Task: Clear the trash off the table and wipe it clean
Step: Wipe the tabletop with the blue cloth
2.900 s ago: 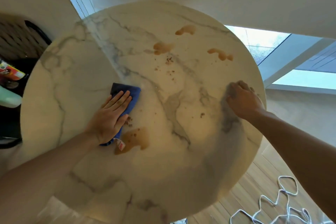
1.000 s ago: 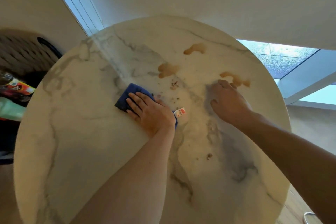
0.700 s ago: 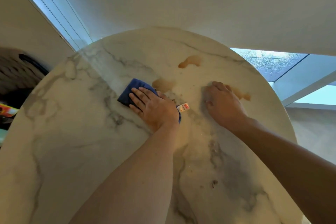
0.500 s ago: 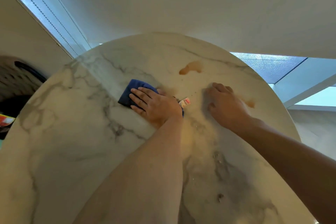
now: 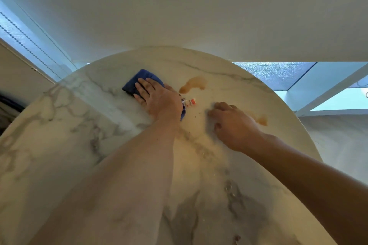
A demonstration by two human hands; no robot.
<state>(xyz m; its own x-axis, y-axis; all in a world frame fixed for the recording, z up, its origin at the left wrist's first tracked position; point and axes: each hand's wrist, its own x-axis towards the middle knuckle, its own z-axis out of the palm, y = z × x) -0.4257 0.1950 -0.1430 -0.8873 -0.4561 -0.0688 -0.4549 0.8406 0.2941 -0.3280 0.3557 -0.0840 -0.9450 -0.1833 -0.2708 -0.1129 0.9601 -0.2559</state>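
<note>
A round white marble table [image 5: 83, 137] fills the view. My left hand [image 5: 157, 99] lies flat on a dark blue cloth [image 5: 137, 80] and presses it onto the far middle of the table. The cloth's white and red label [image 5: 190, 102] sticks out to the right of that hand. A brown spill [image 5: 194, 84] lies just beyond the label. My right hand [image 5: 233, 123] rests on the tabletop to the right, fingers curled down, holding nothing. A second brown stain [image 5: 260, 119] shows past its knuckles. Small crumbs [image 5: 199, 113] lie between the hands.
A white wall [image 5: 179, 10] rises behind the table's far edge. Window panes with a bead cord [image 5: 25, 45] are at the left, and glass panels [image 5: 278, 74] at the right. A dark object [image 5: 8, 103] sits at the left edge.
My left hand has pushed the blue cloth from the near left across to the far middle, and two brown spills there are gone. My right hand has shifted inward. The camera has tilted up.
</note>
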